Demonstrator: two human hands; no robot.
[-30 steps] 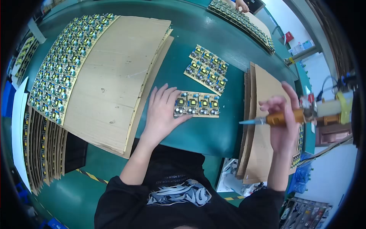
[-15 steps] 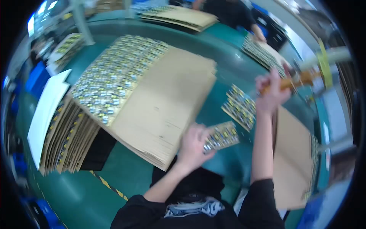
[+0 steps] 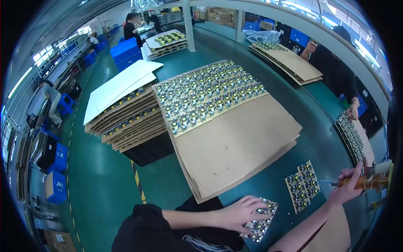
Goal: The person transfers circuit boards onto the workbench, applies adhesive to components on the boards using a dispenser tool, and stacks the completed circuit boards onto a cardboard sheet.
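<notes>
My left hand point(image 3: 243, 213) lies over a small circuit board panel point(image 3: 268, 210), its fingers gripping the panel's edges. My right hand point(image 3: 346, 189) is closed around an amber dispensing syringe point(image 3: 362, 182), whose thin bluish tip point(image 3: 329, 182) points left. Below and left of that tip, two more panels point(image 3: 303, 187) lie side by side on the green tabletop. Beyond my left hand, rows of populated circuit boards point(image 3: 205, 98) cover the far half of a stack of brown cardboard sheets point(image 3: 235, 143).
A tall stack of cardboard layers with boards point(image 3: 130, 122), topped by white sheets point(image 3: 117, 88), stands left. Across the table a co-worker's hand point(image 3: 352, 110) is by another board stack point(image 3: 350, 134). A white post point(image 3: 188, 25) rises at the back. Blue bins point(image 3: 126, 54) stand farther off.
My view has swung up and left, showing more of the room. My left hand still holds the panel, now turned more upright in view. The syringe in my right hand appears lower and farther right.
</notes>
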